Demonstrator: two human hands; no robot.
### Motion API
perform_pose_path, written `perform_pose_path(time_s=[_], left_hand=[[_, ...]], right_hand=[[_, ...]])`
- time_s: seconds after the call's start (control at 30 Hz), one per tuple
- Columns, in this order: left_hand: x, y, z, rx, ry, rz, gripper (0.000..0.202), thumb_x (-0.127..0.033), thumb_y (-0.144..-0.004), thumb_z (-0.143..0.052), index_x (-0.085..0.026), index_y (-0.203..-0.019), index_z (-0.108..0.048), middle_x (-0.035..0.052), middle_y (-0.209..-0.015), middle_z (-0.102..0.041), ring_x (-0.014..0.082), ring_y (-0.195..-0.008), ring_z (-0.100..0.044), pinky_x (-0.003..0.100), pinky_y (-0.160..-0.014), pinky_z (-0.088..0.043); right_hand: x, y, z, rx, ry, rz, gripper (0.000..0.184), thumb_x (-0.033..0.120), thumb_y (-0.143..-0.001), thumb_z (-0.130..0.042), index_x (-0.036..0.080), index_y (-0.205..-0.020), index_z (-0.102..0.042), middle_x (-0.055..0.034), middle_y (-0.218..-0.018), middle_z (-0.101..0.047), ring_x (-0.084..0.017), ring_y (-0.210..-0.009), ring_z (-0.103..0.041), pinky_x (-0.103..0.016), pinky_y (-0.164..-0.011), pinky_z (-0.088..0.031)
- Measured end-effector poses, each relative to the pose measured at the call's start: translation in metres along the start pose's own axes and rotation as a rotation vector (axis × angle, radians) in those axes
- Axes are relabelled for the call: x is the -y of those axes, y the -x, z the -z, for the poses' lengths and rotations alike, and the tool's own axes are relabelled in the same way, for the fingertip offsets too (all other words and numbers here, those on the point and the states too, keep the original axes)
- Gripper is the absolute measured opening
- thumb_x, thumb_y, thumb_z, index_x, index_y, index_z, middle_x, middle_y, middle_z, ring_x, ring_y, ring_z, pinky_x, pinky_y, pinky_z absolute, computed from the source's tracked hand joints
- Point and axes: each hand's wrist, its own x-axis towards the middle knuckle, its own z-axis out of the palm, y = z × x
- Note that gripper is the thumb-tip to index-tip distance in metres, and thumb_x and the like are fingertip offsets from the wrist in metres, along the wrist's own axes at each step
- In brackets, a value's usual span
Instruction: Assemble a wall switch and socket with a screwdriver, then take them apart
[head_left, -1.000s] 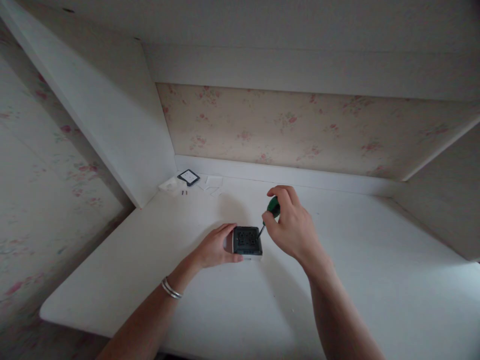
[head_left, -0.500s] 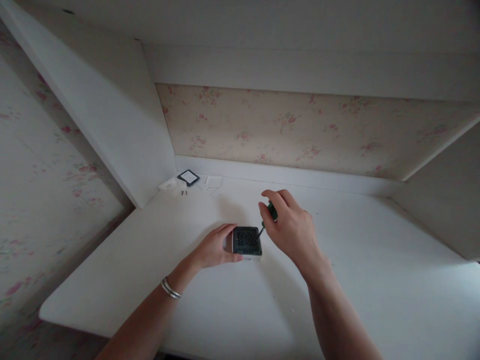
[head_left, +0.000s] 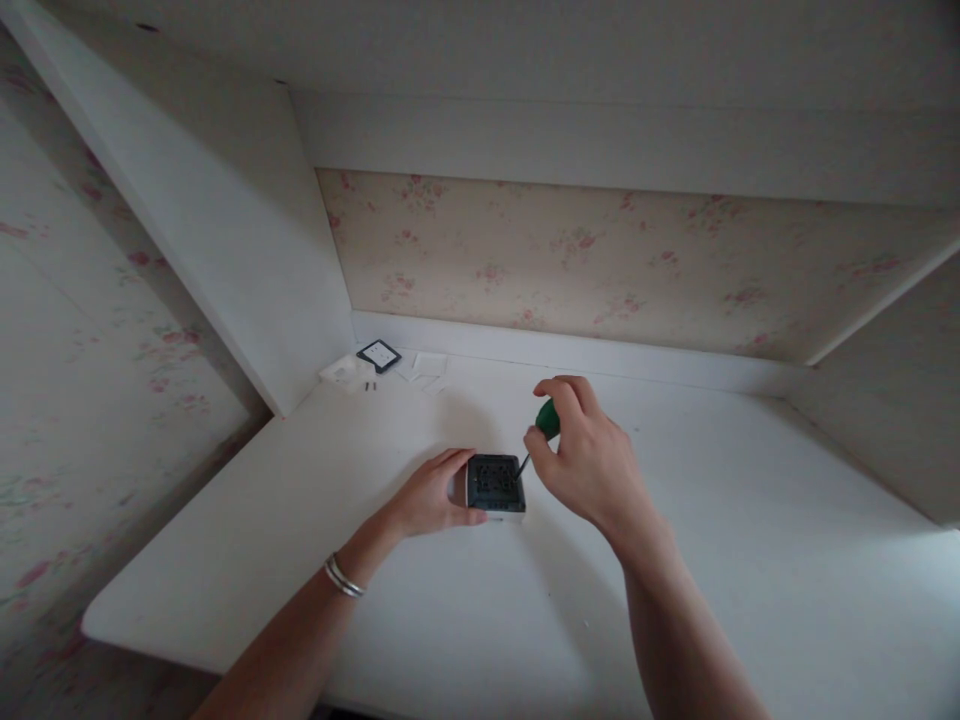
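Observation:
A dark, square wall socket (head_left: 495,483) sits face up on a white box (head_left: 504,516) on the desk. My left hand (head_left: 437,497) grips its left side, fingers behind and thumb at the front edge. My right hand (head_left: 589,450) is closed round the green handle of a screwdriver (head_left: 547,420). The screwdriver leans to the right, and its tip meets the right part of the socket's face. Whether a screw is under the tip is too small to tell.
At the back left of the white desk (head_left: 262,560) lie a dark-framed square plate (head_left: 379,355), a small white tray-like piece (head_left: 343,369), two small screws (head_left: 370,386) and a clear plastic bag (head_left: 427,366). A side panel (head_left: 247,220) and an overhead shelf (head_left: 585,130) enclose the desk.
My right fingers have shifted on the screwdriver, showing more of its green handle. The tip stays at the same part of the socket. My left hand keeps its hold.

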Motion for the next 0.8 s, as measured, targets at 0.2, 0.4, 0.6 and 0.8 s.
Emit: perform_pose_path(time_s=[0.2, 0.4, 0.6, 0.8], left_hand=[[-0.001, 0.0, 0.001, -0.005, -0.005, -0.014, 0.082, -0.048, -0.06, -0.079, -0.023, -0.13, -0.045, 0.0081, -0.132, -0.05, 0.0289, -0.12, -0.047, 0.041, -0.104, -0.037], [0.001, 0.0, 0.001, -0.011, 0.001, -0.03, 0.08, -0.05, -0.06, -0.078, -0.021, -0.128, -0.046, 0.0095, -0.13, -0.051, 0.0291, -0.119, -0.048, 0.041, -0.104, -0.037], [0.0, 0.002, 0.002, 0.001, 0.004, -0.039, 0.079, -0.051, -0.062, -0.077, -0.022, -0.129, -0.045, 0.0082, -0.129, -0.051, 0.028, -0.117, -0.048, 0.041, -0.103, -0.038], [0.002, 0.002, 0.001, -0.006, 0.019, -0.048, 0.079, -0.05, -0.062, -0.077, -0.02, -0.128, -0.047, 0.0091, -0.125, -0.053, 0.0279, -0.116, -0.049, 0.039, -0.103, -0.038]], right_hand=[[0.007, -0.007, 0.013, 0.096, 0.306, -0.106, 0.045, 0.057, -0.092, -0.032, 0.021, -0.107, -0.055, -0.0093, -0.082, -0.065, -0.024, -0.065, -0.063, -0.03, -0.056, -0.038], [0.006, -0.039, 0.038, 0.393, 0.515, 0.094, 0.046, 0.053, -0.092, -0.035, 0.017, -0.097, -0.061, -0.0156, -0.079, -0.066, -0.031, -0.075, -0.064, -0.034, -0.061, -0.039], [0.005, -0.068, 0.041, 0.793, 0.284, 0.141, 0.04, 0.051, -0.077, -0.058, 0.022, -0.106, -0.059, -0.0061, -0.077, -0.068, -0.021, -0.062, -0.062, -0.029, -0.056, -0.038], [0.02, -0.08, 0.038, 0.916, 0.244, 0.039, 0.035, 0.046, -0.085, -0.049, 0.017, -0.1, -0.061, -0.0041, -0.062, -0.065, -0.016, -0.049, -0.059, -0.027, -0.053, -0.039]])
